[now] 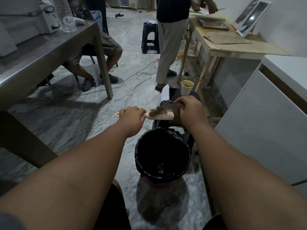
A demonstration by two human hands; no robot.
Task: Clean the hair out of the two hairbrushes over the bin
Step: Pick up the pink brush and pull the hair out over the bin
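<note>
Our left hand (132, 114) grips the pink brush (160, 115) by its handle. Our right hand (189, 108) pinches brown hair (167, 107) off the bristles, bin (162, 175) below our fingers.

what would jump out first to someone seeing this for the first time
Two bare arms reach into the centre: the left hand grips a pink hairbrush by its handle, while the right hand pinches a clump of brown hair at its bristles. Just below them stands a bin lined with a black bag. A stained paper cup stands just beyond the right hand.
</note>
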